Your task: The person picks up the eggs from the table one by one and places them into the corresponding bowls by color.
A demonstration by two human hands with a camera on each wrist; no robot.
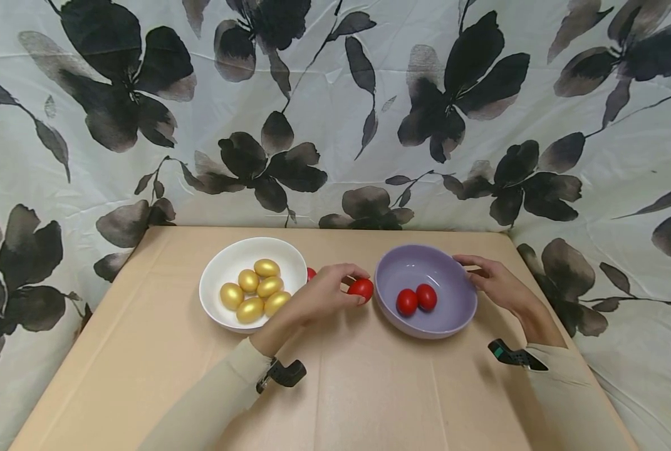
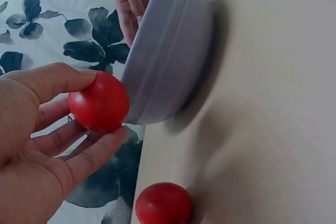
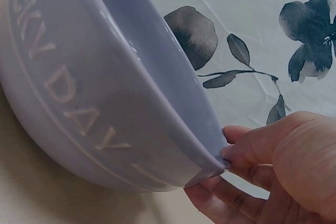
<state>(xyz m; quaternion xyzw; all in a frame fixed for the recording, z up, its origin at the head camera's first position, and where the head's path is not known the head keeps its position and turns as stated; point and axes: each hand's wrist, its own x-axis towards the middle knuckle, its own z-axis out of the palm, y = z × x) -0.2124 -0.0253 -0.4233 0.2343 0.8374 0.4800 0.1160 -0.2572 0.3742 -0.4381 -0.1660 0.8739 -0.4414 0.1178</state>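
Note:
My left hand [image 1: 325,293] pinches a shiny red egg [image 1: 361,290] between thumb and fingers, just left of the purple bowl [image 1: 414,266]. In the left wrist view this egg [image 2: 100,102] is off the table, near the bowl's outer wall. Two more red eggs [image 1: 406,302] lie inside that bowl. At its right side, my right hand [image 1: 495,285] grips the rim, with the thumb at the top edge and fingers beneath, as the right wrist view shows. Another red egg [image 1: 311,274] sits on the table beside the white bowl, partly hidden behind the left hand.
The white bowl [image 1: 213,272] on the left holds several golden eggs [image 1: 250,309]. Both bowls stand on a light wooden table [image 1: 363,388]. A floral cloth [image 1: 335,113] hangs behind the table's back edge. Raised lettering [image 3: 79,108] marks the purple bowl's outside.

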